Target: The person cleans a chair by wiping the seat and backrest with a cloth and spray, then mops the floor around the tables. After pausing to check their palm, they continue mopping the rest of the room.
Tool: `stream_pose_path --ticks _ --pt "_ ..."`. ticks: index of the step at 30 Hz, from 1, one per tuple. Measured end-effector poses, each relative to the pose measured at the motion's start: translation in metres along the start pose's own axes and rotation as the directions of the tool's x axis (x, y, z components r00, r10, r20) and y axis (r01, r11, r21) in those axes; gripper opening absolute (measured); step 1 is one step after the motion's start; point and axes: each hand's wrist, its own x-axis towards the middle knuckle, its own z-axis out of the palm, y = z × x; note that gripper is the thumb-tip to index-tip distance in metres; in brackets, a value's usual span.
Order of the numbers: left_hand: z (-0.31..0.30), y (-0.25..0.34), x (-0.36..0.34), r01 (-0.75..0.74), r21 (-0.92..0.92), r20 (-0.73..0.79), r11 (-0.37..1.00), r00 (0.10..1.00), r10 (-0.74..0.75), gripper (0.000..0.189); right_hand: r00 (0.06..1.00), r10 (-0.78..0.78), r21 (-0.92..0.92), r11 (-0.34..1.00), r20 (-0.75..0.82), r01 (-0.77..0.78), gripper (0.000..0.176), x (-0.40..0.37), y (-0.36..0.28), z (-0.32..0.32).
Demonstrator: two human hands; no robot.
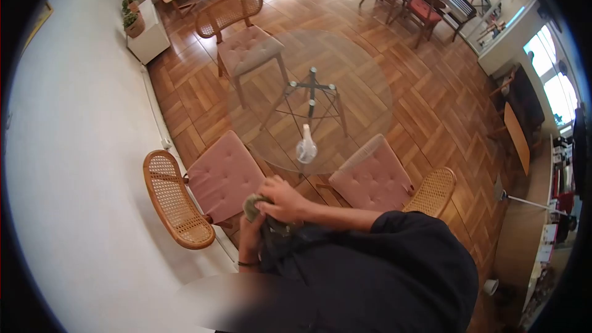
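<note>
Close in front of my body, my two hands meet around a bunched olive-green cloth (251,207). My right hand (282,201) grips it from above with curled fingers. My left hand (250,232), a dark band at its wrist, holds it from below; its fingers are partly hidden. Beyond them, a clear spray bottle (306,150) stands near the near edge of a round glass table (364,80), apart from both hands. The table's dark metal frame and legs show through the top.
Pink-cushioned cane-back chairs surround the table: one left (225,176), one right (373,179), one at the far side (246,49). A white wall (80,148) runs along the left, with a white cabinet (148,34) bearing potted plants. A long-handled mop (530,201) is at right.
</note>
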Motion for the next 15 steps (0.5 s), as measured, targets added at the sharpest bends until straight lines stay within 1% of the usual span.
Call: stream_pose_path --ticks 3,5,6,8,10,12,13,15 --pt "0.016 0.010 0.003 -0.010 0.068 -0.043 0.998 0.999 0.013 0.031 0.979 -0.084 -0.035 0.996 -0.187 0.079 0.017 -0.004 0.007 -0.030" --pt "0.021 0.016 -0.002 -0.029 0.080 -0.104 0.996 0.994 0.037 0.027 0.970 0.125 -0.061 0.988 -0.209 -0.140 0.018 -0.007 0.020 -0.049" --pt "0.020 0.018 -0.003 -0.032 0.080 -0.115 0.996 0.992 0.041 0.024 0.948 0.234 -0.064 0.966 -0.215 -0.253 0.018 -0.012 0.027 -0.055" --pt "0.016 0.020 -0.004 -0.045 0.095 -0.123 0.994 0.991 0.057 0.024 0.898 0.319 0.178 0.945 -0.304 -0.275 0.017 -0.024 0.036 -0.064" --pt "0.010 0.024 0.005 -0.048 0.106 -0.125 0.993 0.990 0.061 0.024 0.842 0.376 0.101 0.925 -0.387 -0.367 0.029 -0.032 0.057 -0.072" --pt "0.001 0.031 0.012 -0.022 0.120 -0.131 0.992 0.991 0.037 0.024 0.741 0.433 0.124 0.892 -0.513 -0.435 0.040 -0.037 0.070 -0.075" --pt "-0.005 0.036 0.014 -0.007 0.097 -0.110 0.995 0.994 0.018 0.024 0.682 0.457 0.140 0.873 -0.572 -0.467 0.046 -0.036 0.074 -0.073" --pt "-0.017 0.046 0.020 0.021 0.047 -0.062 0.999 0.998 -0.018 0.023 0.612 0.454 0.041 0.823 -0.648 -0.567 0.052 -0.031 0.082 -0.065"
